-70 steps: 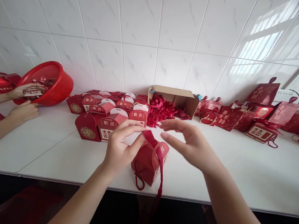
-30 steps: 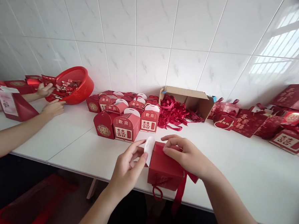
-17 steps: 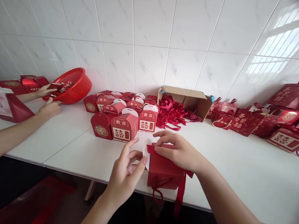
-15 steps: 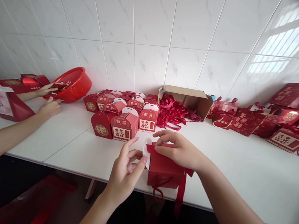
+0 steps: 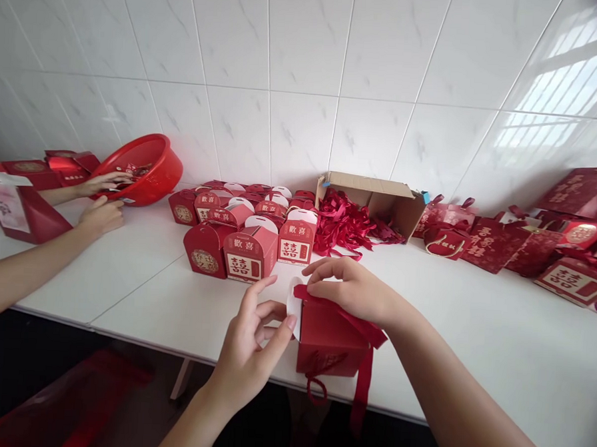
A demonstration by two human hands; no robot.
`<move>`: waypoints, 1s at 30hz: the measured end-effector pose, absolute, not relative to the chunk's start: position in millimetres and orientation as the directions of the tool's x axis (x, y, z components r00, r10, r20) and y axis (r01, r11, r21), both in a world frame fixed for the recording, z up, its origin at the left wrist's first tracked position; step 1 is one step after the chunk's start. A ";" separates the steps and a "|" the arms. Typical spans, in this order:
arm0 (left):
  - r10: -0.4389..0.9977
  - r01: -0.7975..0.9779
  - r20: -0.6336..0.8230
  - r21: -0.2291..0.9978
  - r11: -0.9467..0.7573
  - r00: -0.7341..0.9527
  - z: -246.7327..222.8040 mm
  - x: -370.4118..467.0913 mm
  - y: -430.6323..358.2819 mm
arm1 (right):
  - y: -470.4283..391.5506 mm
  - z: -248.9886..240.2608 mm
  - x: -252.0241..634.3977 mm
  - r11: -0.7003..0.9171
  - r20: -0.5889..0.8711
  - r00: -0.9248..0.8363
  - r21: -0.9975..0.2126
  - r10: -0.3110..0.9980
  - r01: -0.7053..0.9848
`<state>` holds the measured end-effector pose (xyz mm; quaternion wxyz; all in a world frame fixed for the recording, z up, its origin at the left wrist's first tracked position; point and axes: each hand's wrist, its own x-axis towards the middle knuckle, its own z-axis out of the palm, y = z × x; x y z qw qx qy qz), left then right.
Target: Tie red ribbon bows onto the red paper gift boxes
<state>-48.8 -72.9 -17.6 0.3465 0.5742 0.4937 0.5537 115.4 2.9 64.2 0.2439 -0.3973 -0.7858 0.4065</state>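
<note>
Basically, head cam: our L grip (image 5: 252,341) pinches the white flap (image 5: 294,302) of the red box (image 5: 333,329), w/ our R grip (image 5: 358,290) pinching the ribbon (image 5: 363,384) across its top. Box is near the front edge of the tabletop (image 5: 497,340). We'd do best holding the flap steady & the ribbon flat, no twists. Tabletop's white, w/ a seam (image 5: 135,291) to our L; tile wall (image 5: 308,44) behind, window glare (image 5: 550,96) upper R.

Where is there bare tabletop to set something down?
Bare: white table right of the right hand, before the red bags; also between a co-worker's arm and the left hand, before the boxes. Crowded: along the tiled wall.
</note>
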 end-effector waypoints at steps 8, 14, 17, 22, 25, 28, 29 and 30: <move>0.958 0.140 0.266 0.958 -0.250 -0.107 -19.5 -48.5 -75.7 | 6.4 59.9 115.4 0.374 0.042 -0.628 -0.833 0.777 0.408; 0.960 0.138 0.255 0.961 -0.239 -0.118 -17.1 -45.7 -76.8 | 9.8 57.9 107.9 0.394 0.028 -0.578 -0.758 0.815 0.519; 0.953 0.116 0.263 0.962 -0.247 -0.152 -14.3 -41.6 -78.4 | 11.0 59.5 105.5 0.403 0.019 -0.568 -0.725 0.822 0.559; 0.949 0.138 0.296 0.950 -0.280 -0.112 -16.4 -43.1 -76.2 | 11.3 60.3 102.8 0.442 0.039 -0.590 -0.703 0.806 0.557; 0.951 0.194 0.308 0.935 -0.296 -0.033 -18.8 -47.8 -73.6 | 10.2 60.4 101.4 0.470 0.061 -0.603 -0.690 0.795 0.550; 0.946 0.282 0.325 0.906 -0.315 0.012 -19.1 -51.9 -74.2 | 6.1 62.4 101.6 0.499 0.090 -0.595 -0.651 0.799 0.572; 0.941 0.315 0.338 0.892 -0.325 0.014 -19.1 -53.1 -75.1 | 4.0 63.3 101.8 0.511 0.102 -0.587 -0.625 0.803 0.590; 0.935 0.345 0.353 0.876 -0.336 0.014 -19.1 -54.2 -76.2 | 1.7 64.2 102.0 0.524 0.118 -0.578 -0.593 0.807 0.611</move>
